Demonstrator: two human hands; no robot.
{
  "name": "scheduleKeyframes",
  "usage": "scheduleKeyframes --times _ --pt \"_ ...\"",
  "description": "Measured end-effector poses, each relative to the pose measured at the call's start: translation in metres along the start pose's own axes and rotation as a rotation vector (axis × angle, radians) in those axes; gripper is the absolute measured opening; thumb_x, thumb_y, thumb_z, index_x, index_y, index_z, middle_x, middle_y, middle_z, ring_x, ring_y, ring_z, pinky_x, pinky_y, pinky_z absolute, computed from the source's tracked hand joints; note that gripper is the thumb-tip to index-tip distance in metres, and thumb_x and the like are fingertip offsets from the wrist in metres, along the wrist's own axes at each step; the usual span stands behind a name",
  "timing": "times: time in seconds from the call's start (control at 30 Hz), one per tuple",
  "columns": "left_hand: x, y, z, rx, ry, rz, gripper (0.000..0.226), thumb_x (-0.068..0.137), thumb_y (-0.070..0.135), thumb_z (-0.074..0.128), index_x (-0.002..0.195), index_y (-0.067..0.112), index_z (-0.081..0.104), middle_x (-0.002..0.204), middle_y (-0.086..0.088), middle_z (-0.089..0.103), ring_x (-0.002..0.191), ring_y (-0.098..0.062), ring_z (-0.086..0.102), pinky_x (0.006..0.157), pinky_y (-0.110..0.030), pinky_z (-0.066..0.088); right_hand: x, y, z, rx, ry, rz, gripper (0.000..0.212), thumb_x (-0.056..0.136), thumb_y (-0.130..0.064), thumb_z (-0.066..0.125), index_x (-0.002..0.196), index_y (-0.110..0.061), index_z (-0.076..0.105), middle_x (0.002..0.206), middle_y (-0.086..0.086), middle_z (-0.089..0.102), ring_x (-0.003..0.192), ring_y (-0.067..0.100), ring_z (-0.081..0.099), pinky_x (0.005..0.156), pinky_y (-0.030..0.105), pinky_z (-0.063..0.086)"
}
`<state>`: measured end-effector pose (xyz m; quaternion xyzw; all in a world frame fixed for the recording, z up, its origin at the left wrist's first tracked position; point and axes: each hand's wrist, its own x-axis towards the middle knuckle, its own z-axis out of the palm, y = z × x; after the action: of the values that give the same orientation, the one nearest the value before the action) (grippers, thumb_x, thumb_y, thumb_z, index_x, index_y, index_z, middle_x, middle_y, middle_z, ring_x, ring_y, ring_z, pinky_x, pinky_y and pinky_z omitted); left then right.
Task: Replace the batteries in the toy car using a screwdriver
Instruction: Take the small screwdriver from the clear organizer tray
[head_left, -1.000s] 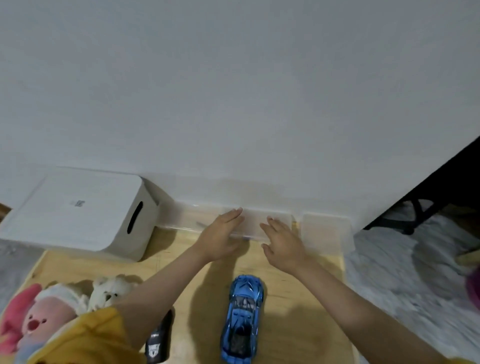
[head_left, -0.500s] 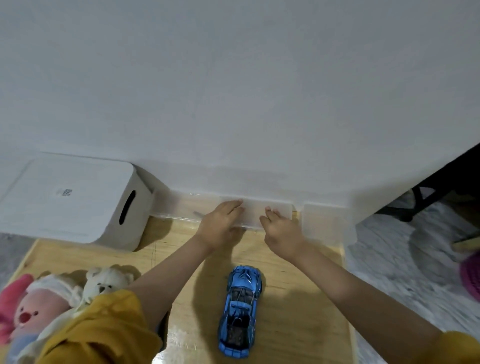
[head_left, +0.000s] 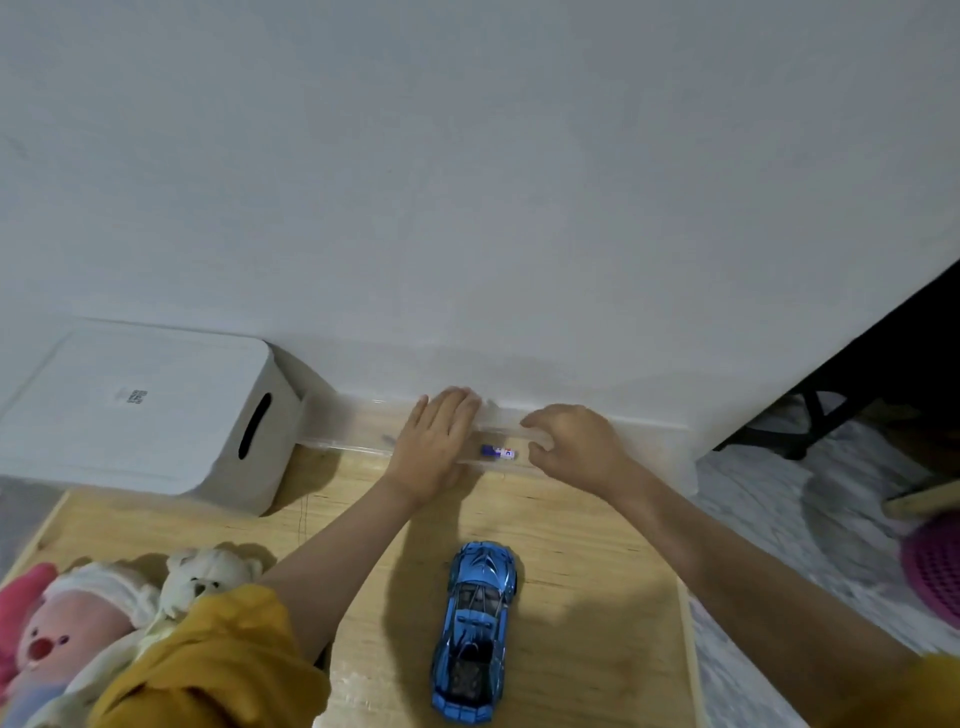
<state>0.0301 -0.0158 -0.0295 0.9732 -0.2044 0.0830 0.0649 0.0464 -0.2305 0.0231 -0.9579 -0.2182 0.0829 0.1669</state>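
A blue toy car (head_left: 476, 631) stands on its wheels on the wooden table (head_left: 587, 597), nose pointing toward the wall. Beyond it, against the wall, lies a long clear plastic box (head_left: 348, 434). My left hand (head_left: 434, 447) rests flat on the box with fingers extended. My right hand (head_left: 574, 447) is curled over the box's right part, fingers bent on its clear lid. Between the two hands a small blue and white battery (head_left: 497, 452) shows inside the box. No screwdriver is in sight.
A white box with a slot handle (head_left: 145, 415) sits at the table's back left. Plush toys (head_left: 104, 618) lie at the front left. A second clear container (head_left: 670, 457) stands at the back right corner. Right of the table are a grey floor and a pink basket (head_left: 932, 574).
Both hands stayed on the clear box. My right hand curled and shifted right, and a gap opened between the hands, exposing the battery inside. The camera view dipped slightly.
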Motion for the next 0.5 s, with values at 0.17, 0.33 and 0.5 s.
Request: scheduleKeyframes --times 0.17,0.33,0.5 --pt "-0.011 -0.008 -0.005 0.062 0.028 0.008 0.098 0.070 0.075 0.048 0.136 0.003 0.038 0.133 -0.015 0.043 0.125 -0.031 0.041 0.102 -0.055 0.038 0.003 0.004 -0.012 0.029 0.404 -0.031 0.025 0.074 -0.011 0.075 0.098 -0.009 0.069 0.094 0.008 0.063 0.093 0.029 0.061 0.075 0.032 0.051" --pt "-0.014 -0.023 -0.015 0.029 0.016 0.045 0.105 0.065 0.055 0.074 0.145 0.005 0.029 0.150 -0.009 0.033 0.138 -0.024 0.024 0.103 -0.062 0.031 0.005 -0.001 0.012 -0.084 0.645 -0.080 0.008 0.075 -0.005 0.070 0.075 -0.008 0.063 0.071 0.006 0.057 0.065 0.027 0.056 0.059 0.032 0.047" --pt "-0.014 -0.034 -0.021 0.056 -0.036 0.086 0.114 0.056 0.055 0.083 0.145 0.006 0.032 0.142 -0.016 0.041 0.133 -0.027 0.036 0.101 -0.059 0.035 -0.006 -0.014 0.052 -0.058 0.273 0.114 0.024 0.092 -0.029 0.046 0.096 -0.011 0.061 0.089 0.007 0.060 0.078 0.028 0.061 0.068 0.038 0.051"
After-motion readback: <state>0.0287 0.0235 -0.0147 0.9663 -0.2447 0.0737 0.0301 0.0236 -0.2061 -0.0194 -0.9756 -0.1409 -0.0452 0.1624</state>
